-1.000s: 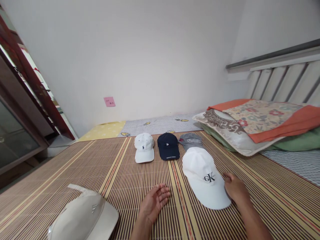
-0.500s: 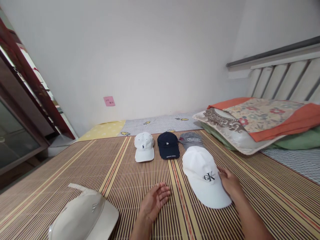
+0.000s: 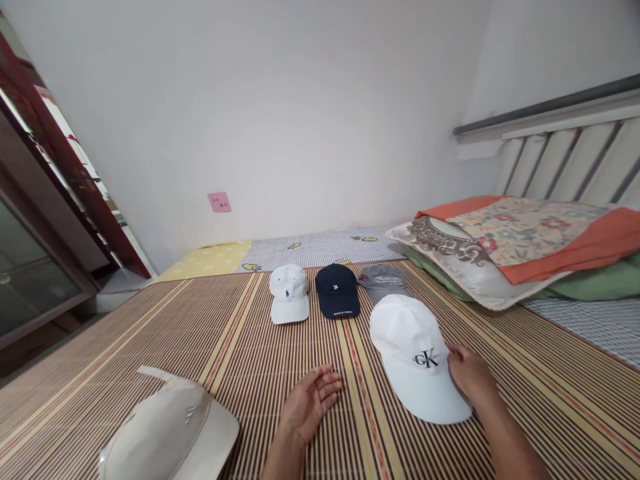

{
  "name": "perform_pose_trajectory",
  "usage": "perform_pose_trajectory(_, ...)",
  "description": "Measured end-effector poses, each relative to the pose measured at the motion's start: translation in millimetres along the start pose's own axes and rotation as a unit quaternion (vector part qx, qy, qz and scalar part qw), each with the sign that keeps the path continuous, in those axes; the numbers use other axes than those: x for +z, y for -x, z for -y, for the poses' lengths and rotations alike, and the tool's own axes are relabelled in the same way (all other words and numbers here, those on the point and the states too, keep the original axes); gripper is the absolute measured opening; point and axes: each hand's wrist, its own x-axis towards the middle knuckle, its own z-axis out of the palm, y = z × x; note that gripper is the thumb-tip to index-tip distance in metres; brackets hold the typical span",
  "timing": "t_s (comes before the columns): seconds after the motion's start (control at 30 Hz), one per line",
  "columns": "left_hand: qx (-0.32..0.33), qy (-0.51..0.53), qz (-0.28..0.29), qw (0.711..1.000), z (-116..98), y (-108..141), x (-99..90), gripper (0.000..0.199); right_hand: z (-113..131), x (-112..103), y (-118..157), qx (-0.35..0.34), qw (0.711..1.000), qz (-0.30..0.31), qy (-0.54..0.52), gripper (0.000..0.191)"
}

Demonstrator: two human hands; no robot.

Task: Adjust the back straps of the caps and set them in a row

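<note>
A home bedroom, judging by the pillow and woven bed mat.

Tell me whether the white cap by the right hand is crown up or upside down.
Crown up: the white cap shows its rounded top and black letters, not its inside. The right hand is at its edge.

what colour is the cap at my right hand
The cap is white with dark lettering, best seen in the head view.

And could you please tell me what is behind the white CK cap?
Behind the white CK cap is a gray baseball cap with pale lettering; its lower part, covered by the white one, cannot be seen.
</note>
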Motion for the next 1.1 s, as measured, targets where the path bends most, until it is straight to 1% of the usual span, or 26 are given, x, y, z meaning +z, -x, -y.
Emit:
perform_pose_trajectory(0.17,0.002,-0.014,0.0,1.0,-1,0,1.5,0.021,2,-4,3,0.006,0.998,0.022,0.067,0.047)
perform_pose_trajectory(0.23,0.026,-0.071,-0.003,0.997,4,-1,3.2,0.021,4,-6,5,0.006,0.996,0.033,0.088,0.047)
perform_pose_trajectory(0.3,0.096,-0.173,-0.019,0.98,13,-3,5.6,0.018,5,-7,7,0.004,0.994,0.041,0.103,0.048)
perform_pose_trajectory(0.37,0.196,-0.259,-0.045,0.945,24,-4,8.1,0.01,7,-8,10,0.0,0.992,0.046,0.115,0.047)
perform_pose_trajectory(0.43,0.272,-0.298,-0.051,0.914,34,-3,10.0,0.007,8,-9,13,-0.001,0.991,0.05,0.126,0.045)
perform_pose_trajectory(0.47,0.292,-0.307,-0.046,0.905,38,-3,10.4,0.009,9,-10,15,-0.001,0.99,0.052,0.131,0.044)
perform_pose_trajectory(0.57,0.308,-0.345,-0.026,0.886,43,-2,9.5,0.011,10,-15,22,0.0,0.988,0.061,0.145,0.039)
perform_pose_trajectory(0.7,0.326,-0.417,-0.032,0.848,42,-5,5.3,0.012,11,-20,31,-0.003,0.985,0.07,0.156,0.036)
perform_pose_trajectory(0.73,0.331,-0.422,-0.033,0.843,41,-7,4.3,0.012,12,-21,32,-0.004,0.985,0.072,0.158,0.035)
perform_pose_trajectory(0.87,0.341,-0.421,-0.028,0.84,43,-11,1.3,0.013,16,-22,36,-0.01,0.984,0.075,0.163,0.033)
perform_pose_trajectory(0.93,0.337,-0.443,-0.035,0.83,44,-12,0.5,0.014,16,-22,37,-0.013,0.984,0.077,0.163,0.032)
perform_pose_trajectory(1.0,0.332,-0.464,-0.042,0.82,44,-12,0.2,0.014,15,-22,36,-0.016,0.984,0.075,0.16,0.031)
perform_pose_trajectory(1.1,0.336,-0.469,-0.045,0.815,44,-13,0.4,0.014,10,-21,33,-0.022,0.987,0.065,0.142,0.031)
